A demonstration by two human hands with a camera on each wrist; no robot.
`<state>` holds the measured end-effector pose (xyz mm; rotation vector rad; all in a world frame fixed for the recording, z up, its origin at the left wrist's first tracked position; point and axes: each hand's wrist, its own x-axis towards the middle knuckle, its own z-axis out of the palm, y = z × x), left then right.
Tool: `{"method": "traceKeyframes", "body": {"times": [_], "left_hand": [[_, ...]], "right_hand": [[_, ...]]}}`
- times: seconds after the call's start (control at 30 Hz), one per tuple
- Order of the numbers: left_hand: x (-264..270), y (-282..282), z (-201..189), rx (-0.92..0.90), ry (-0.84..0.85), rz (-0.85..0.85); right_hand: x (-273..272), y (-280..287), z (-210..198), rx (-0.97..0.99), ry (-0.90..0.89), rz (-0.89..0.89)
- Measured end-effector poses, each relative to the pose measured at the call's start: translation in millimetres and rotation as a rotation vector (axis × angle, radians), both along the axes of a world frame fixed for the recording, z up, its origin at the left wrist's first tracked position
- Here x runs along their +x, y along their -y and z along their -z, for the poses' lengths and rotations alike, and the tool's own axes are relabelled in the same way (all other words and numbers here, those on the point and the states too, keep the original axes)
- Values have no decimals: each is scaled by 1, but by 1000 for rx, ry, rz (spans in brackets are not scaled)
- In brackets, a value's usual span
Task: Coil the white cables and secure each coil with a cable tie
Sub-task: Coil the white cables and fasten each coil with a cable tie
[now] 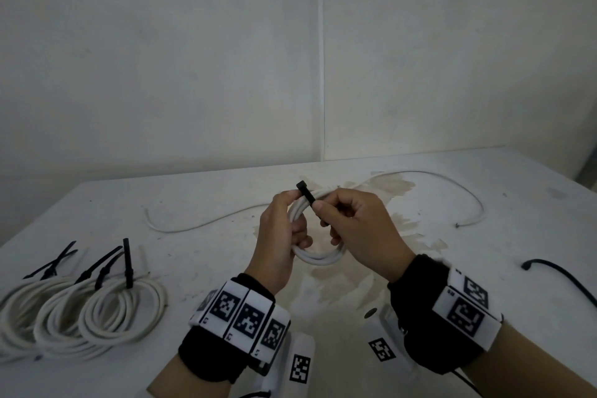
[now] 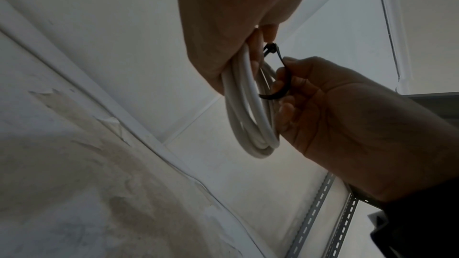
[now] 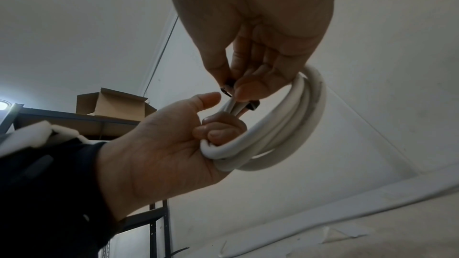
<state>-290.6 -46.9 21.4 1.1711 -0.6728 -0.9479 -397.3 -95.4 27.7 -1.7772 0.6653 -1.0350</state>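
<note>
Fingers (image 1: 290,233) of the left hand (image 1: 279,236) are curled through the white coil (image 1: 318,255), gripping its bundled loops just above the worktop (image 1: 226,203), thumb up by the head of the black cable tie (image 1: 306,192). Right hand (image 1: 358,229) meets it from the other side, thumb and forefinger pinching the tie's strap where it crosses the top of the coil; the other fingers are curled in behind. From the left wrist view the tie (image 2: 278,77) arcs from its head at the left hand (image 2: 236,26) down into the right hand (image 2: 335,109), beside the coil (image 2: 250,121). The right wrist view shows the coil (image 3: 293,125) hanging round the left hand's (image 3: 168,144) curled fingers, the right hand (image 3: 248,42) nipping the tie (image 3: 229,87) above.

Off to the near left, three finished coils (image 1: 80,313) lie overlapping on the worktop, each cinched with a black tie (image 1: 128,263) whose tail sticks up. A loose black tie (image 1: 562,278) lies at the right edge. Further back, an uncoiled white cable (image 1: 452,184) snakes across the stained surface behind the hands, and beyond that stands the pale wall (image 1: 193,58).
</note>
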Motion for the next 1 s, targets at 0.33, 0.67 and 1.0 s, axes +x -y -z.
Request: {"method": "traceKeyframes", "body": {"times": [0.33,0.67,1.0], "left_hand": [[-1,1,3,-31,102,-46],[-1,-1,3,-29,95,-66],[1,-3,0,-46,141,-74]], "right_hand": [[-1,-2,-1,15,-18,14],[1,-6,-5,24,1,31],[10,-3,1,-125,19,61]]}}
